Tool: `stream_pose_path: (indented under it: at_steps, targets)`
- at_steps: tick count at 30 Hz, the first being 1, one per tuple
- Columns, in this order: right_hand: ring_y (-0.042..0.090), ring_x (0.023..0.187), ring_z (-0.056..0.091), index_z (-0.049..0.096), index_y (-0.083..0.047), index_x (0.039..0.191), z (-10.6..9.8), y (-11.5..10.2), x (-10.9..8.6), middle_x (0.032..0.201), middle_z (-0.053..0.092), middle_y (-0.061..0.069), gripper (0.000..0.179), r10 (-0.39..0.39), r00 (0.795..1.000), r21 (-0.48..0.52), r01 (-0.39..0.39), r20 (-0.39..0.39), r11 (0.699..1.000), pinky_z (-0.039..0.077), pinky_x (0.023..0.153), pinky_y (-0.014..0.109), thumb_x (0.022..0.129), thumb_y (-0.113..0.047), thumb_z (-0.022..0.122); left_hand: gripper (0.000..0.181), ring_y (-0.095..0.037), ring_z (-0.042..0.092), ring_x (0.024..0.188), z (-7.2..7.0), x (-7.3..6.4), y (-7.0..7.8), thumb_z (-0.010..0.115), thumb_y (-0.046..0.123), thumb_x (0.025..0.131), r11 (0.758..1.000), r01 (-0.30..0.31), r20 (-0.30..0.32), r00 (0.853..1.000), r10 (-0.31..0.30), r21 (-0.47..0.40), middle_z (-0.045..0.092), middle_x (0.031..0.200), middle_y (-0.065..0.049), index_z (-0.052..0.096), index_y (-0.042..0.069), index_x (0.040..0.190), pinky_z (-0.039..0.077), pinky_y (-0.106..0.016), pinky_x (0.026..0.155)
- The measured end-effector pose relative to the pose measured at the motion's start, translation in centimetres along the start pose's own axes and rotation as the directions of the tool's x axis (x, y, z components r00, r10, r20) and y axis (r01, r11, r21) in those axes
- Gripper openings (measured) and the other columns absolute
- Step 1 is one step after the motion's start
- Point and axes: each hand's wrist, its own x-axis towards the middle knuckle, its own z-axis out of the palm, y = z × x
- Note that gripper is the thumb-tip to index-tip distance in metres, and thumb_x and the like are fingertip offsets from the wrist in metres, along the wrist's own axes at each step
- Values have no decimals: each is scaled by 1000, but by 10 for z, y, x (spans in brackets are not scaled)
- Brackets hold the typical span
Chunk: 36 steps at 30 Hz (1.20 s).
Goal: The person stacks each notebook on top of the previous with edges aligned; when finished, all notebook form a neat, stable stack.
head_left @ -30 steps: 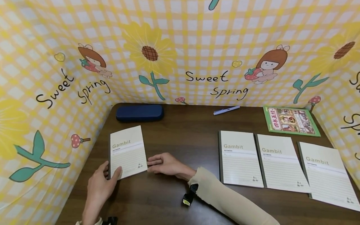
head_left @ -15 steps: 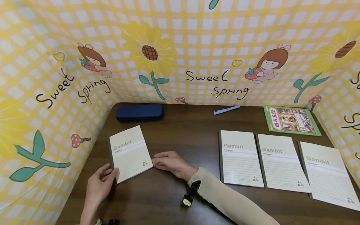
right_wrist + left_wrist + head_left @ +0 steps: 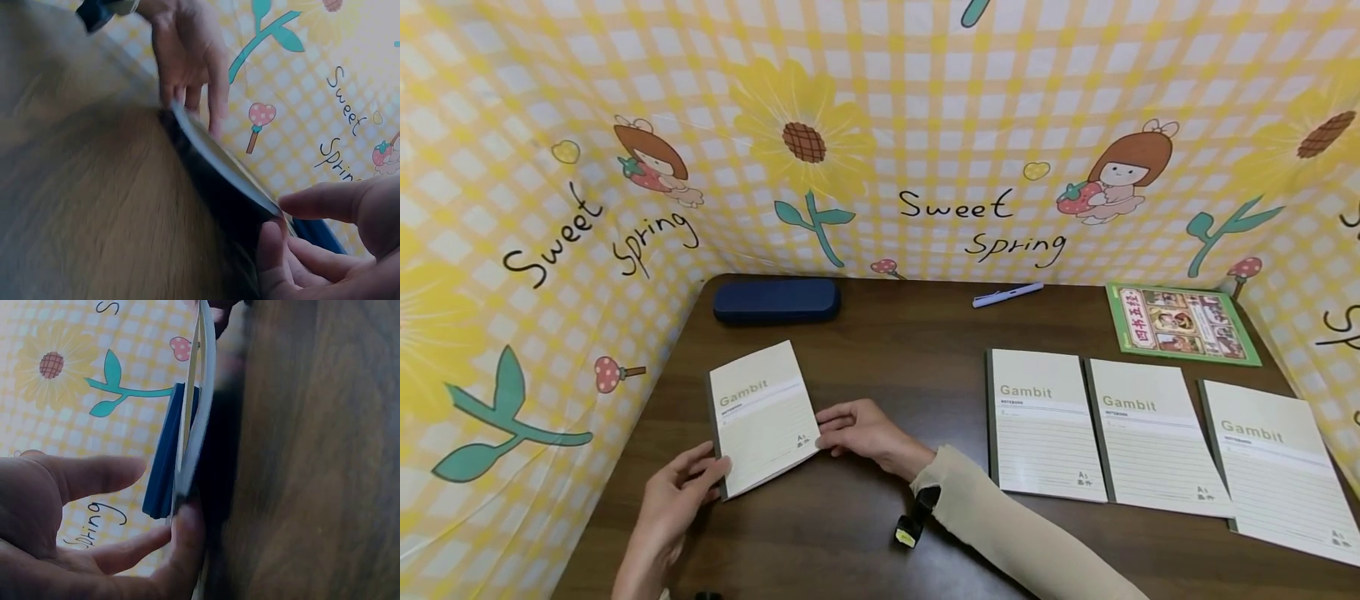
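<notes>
The pale notebook (image 3: 763, 425) sits between two hands at the left of the dark table (image 3: 887, 350), nearer the person than the blue case (image 3: 777, 300), its near edge raised and slightly bowed. It is probably light, pliant toward the page edges, stiffer along the dark spine; the smooth cover may slip a little. Spine and opposite near corner seem sound holding places. The right hand (image 3: 872, 437) pinches that corner between thumb and finger; the left hand (image 3: 673, 500) is unclenched, fingers touching the spine end, thumb clear of the cover.
</notes>
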Motion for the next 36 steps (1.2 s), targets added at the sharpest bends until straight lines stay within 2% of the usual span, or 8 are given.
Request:
stream_pose_path:
  at_steps: [2,7,12,19,28,36]
  targets:
    - [8,75,65,67,8,127,-1,0,0,107,76,20,43,-7,1000,-50,7,7,999,55,66,22,85,4,76,83,3,63,99,-1,-3,-1,76,37,97,999,-10,25,1000,9,38,55,147,-23,35,5,162,56,-17,81]
    - [10,77,69,65,5,128,-8,-1,-2,102,75,17,54,-49,998,-179,53,27,982,56,69,22,78,5,84,97,-18,65,117,-1,-6,-3,87,30,87,992,-64,80,995,55,105,56,145,-23,30,7,163,56,-19,83]
    - [11,78,73,67,1,126,-15,1,-3,98,78,13,57,-76,997,-287,76,14,955,54,71,19,73,1,91,102,-20,68,111,6,-7,-5,91,21,82,985,-116,90,990,105,125,59,139,-24,30,4,161,58,-22,83]
    - [9,76,70,68,0,121,-21,4,-5,92,78,12,55,-92,996,-340,91,11,936,56,71,19,71,1,93,108,-28,70,109,17,-12,-2,97,13,72,959,-178,63,984,168,219,61,130,-28,33,-4,157,59,-25,80]
    - [7,75,69,68,4,127,-33,5,-11,90,78,12,62,-100,995,-383,101,22,918,55,70,18,71,3,93,114,-26,73,101,30,-14,4,100,17,67,920,-223,59,975,215,322,64,124,-26,34,-7,156,62,-31,80]
    - [5,73,67,70,2,123,-41,4,-20,91,77,9,58,-142,989,-412,150,49,899,56,69,18,70,4,93,111,-26,73,100,39,-17,4,100,15,66,922,-247,68,969,237,297,64,122,-25,37,-5,156,62,-32,80]
